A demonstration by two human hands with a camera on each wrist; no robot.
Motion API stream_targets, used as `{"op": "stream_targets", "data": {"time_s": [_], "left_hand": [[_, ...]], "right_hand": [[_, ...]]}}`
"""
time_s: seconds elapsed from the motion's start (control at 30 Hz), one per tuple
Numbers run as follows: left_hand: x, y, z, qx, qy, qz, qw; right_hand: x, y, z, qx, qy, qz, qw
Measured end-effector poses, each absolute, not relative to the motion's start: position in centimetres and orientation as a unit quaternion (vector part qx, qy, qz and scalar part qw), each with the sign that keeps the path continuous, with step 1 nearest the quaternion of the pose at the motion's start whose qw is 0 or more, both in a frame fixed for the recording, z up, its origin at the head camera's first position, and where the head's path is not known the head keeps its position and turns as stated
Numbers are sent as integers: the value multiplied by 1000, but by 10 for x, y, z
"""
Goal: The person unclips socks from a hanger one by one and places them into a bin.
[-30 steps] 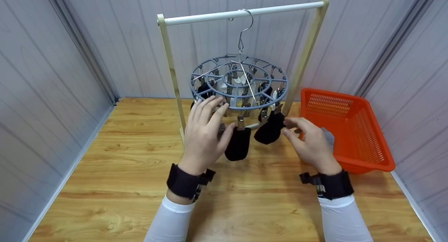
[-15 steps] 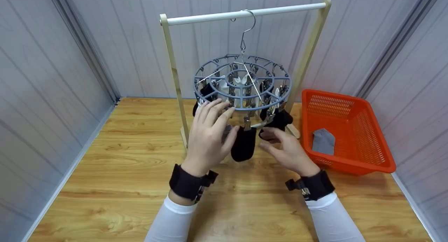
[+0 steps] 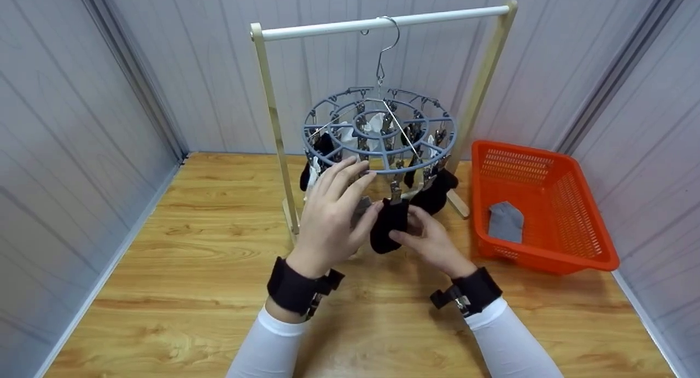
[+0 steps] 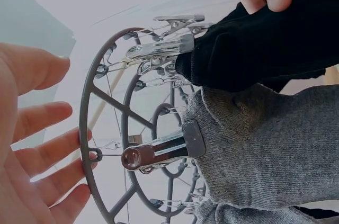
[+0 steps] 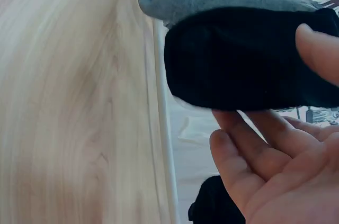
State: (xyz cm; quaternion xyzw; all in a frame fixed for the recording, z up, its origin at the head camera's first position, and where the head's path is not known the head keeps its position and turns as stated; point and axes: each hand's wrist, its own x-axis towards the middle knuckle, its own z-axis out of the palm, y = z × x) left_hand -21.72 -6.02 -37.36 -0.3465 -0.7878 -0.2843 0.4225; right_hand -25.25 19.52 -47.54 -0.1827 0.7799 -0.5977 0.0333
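One round clip hanger (image 3: 386, 170), grey-blue, hooked over the white rail (image 3: 328, 28) of a wooden-legged stand on the worktop (image 3: 191, 285). One black sock (image 3: 389, 227), hung by a metal clip (image 3: 396, 191) from the hanger's near side; right hand (image 3: 432, 244) at its edge — grip closed on the fabric, thumb on one face, fingers behind. One left hand (image 3: 331, 222), grip apart, fingers extended to the hanger's rim, near a clipped grey sock (image 4: 254, 150). One further black piece (image 3: 435, 195), clipped at right. One orange basket (image 3: 547, 256), slotted — grey cloth (image 3: 506, 222) inside.
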Motion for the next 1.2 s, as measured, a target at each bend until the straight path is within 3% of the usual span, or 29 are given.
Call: {"op": "stream_targets", "data": {"time_s": [0.37, 0.6, 1.2], "left_hand": [[-216, -53, -373, -379, -753, -296, 450], [-215, -44, -375, -396, -726, -311, 469], [-221, -25, -405, -304, -811, -386, 317]], "right_hand": [[-250, 196, -472, -212, 783, -585, 1], [-249, 197, -467, -215, 782, -584, 10], [-243, 199, -460, -236, 813, -533, -4]]}}
